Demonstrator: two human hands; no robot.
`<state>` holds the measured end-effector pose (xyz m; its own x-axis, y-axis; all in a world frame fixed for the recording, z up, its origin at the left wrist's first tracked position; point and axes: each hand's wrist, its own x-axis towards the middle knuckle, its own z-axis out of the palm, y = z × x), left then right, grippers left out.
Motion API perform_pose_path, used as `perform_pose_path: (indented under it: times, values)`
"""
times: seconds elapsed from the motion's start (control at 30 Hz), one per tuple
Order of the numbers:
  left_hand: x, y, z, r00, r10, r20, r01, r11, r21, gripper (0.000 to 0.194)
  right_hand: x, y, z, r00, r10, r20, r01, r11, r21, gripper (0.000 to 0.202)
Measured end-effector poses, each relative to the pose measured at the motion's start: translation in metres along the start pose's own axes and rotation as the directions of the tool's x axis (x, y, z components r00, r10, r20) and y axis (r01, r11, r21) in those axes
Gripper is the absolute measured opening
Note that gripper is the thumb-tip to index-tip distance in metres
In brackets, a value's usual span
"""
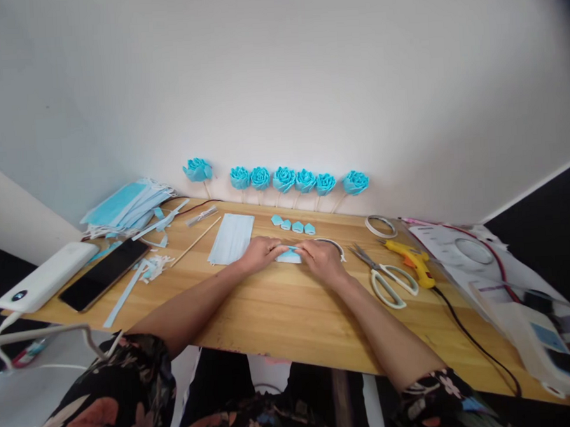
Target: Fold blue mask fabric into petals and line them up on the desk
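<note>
Both hands meet over the wooden table at the centre of the head view. My left hand (261, 253) pinches the left end of a small blue fabric piece (290, 256), and my right hand (322, 257) pinches its right end. The piece lies stretched between the fingertips, its upper edge folded. Several small folded blue pieces (297, 227) sit in a row just behind the hands. Left of my left hand lies a pale blue rectangular sheet (233, 238). A white roll of tape (335, 244) is partly hidden behind my right hand.
Several blue fabric flowers (284, 179) on sticks lean against the wall. Scissors (386, 278), a yellow glue gun (414, 261) and another tape roll (381, 226) lie right. Left are stacked masks (126, 206), scraps (153, 269), a thin stick (195, 242), a phone (104, 274) and a power bank (47, 277).
</note>
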<state>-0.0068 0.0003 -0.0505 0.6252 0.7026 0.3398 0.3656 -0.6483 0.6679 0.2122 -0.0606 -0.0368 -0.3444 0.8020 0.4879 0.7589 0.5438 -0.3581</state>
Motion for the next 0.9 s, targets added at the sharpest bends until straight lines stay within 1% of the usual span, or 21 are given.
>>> perform_pose_path:
  times: [0.1, 0.23, 0.37, 0.47, 0.6, 0.67, 0.77, 0.9]
  values:
    - [0.0, 0.0, 0.001, 1.0, -0.002, -0.007, 0.002, 1.0, 0.031, 0.049, 0.001, 0.001, -0.003, 1.0, -0.021, 0.013, 0.021, 0.999, -0.03, 0.041]
    - [0.0, 0.001, 0.002, 1.0, 0.006, -0.027, -0.005, 0.999, 0.044, 0.054, 0.001, 0.002, -0.004, 0.999, -0.05, 0.021, 0.05, 0.999, 0.003, 0.038]
    - [0.0, 0.003, 0.002, 0.999, 0.01, -0.035, -0.01, 1.0, 0.006, 0.059, 0.0, 0.002, 0.0, 0.997, -0.064, 0.037, 0.063, 0.997, 0.039, 0.036]
    - [0.0, 0.004, 0.0, 0.999, -0.03, -0.025, 0.028, 0.998, -0.065, 0.062, -0.001, 0.004, 0.005, 0.997, -0.078, -0.005, 0.078, 0.997, -0.003, 0.039]
    - [0.002, 0.005, -0.004, 0.988, -0.147, 0.041, 0.152, 0.958, -0.242, 0.064, -0.001, 0.006, 0.008, 0.996, -0.088, -0.028, 0.085, 0.994, -0.075, 0.036]
    - [0.004, 0.006, -0.008, 0.979, -0.189, 0.075, 0.202, 0.937, -0.284, 0.063, -0.001, 0.006, 0.008, 0.997, -0.071, -0.027, 0.068, 0.994, -0.091, 0.034]
    - [0.009, 0.009, -0.015, 0.958, -0.238, 0.158, 0.277, 0.908, -0.315, 0.058, 0.0, 0.004, 0.007, 0.999, -0.031, -0.012, 0.03, 0.996, -0.081, 0.029]
    - [0.011, 0.013, -0.022, 0.938, -0.232, 0.256, 0.313, 0.884, -0.347, 0.053, 0.001, 0.004, 0.009, 0.998, 0.058, -0.013, -0.059, 0.998, -0.027, 0.023]
